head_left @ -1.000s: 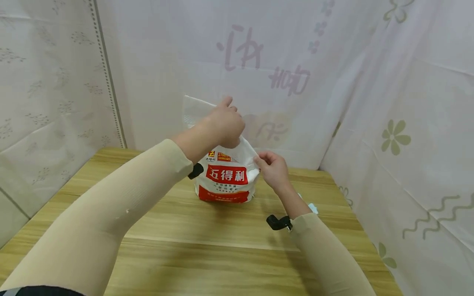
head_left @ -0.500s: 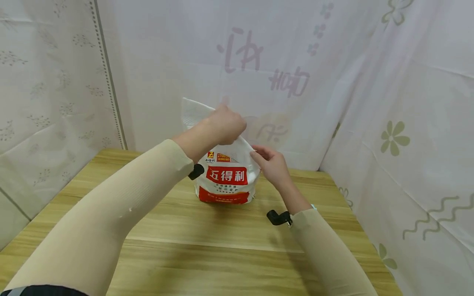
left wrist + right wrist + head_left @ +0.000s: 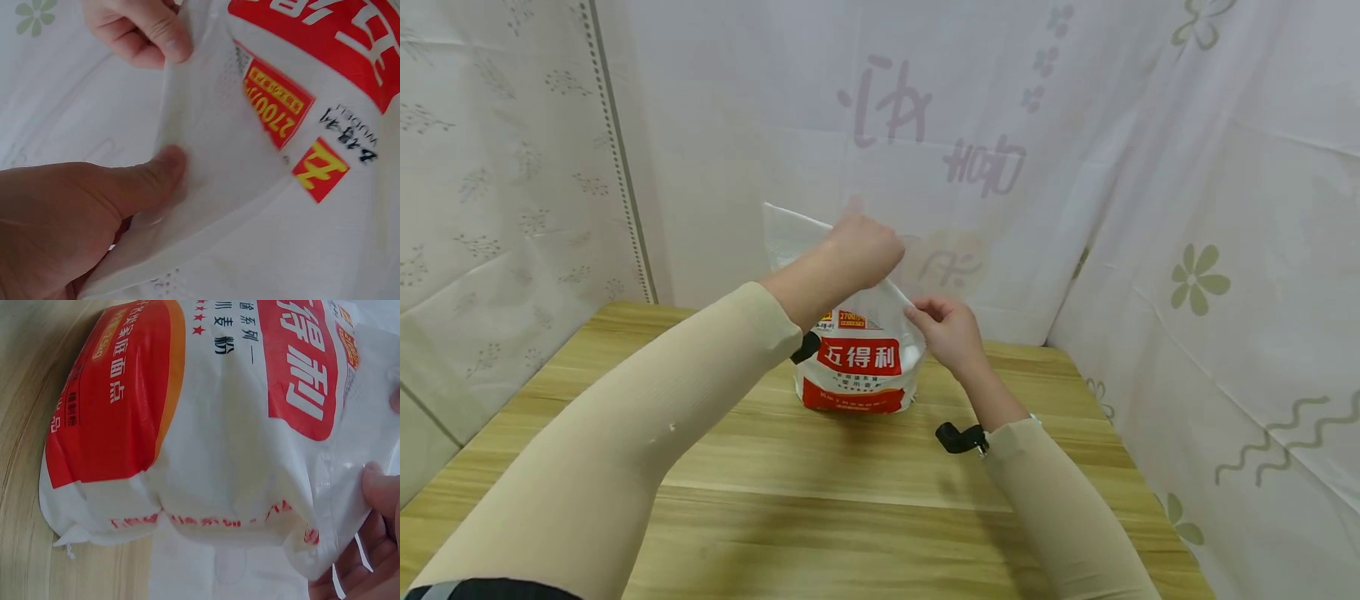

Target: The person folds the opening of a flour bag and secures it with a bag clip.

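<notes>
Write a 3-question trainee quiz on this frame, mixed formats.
1. True or false: the bag lies flat on the table.
2. Which hand grips the bag's top flap higher up? A) left hand B) right hand C) neither
3. Fill in: the big label on the bag's front is ___ with white characters.

Key: 1. False; it stands upright. 2. A; the left hand pinches the flap high, the right pinches the bag's edge lower down on its right side. 3. Red.

Upright red-and-white flour bag (image 3: 859,367) on table (image 3: 820,500)
</notes>
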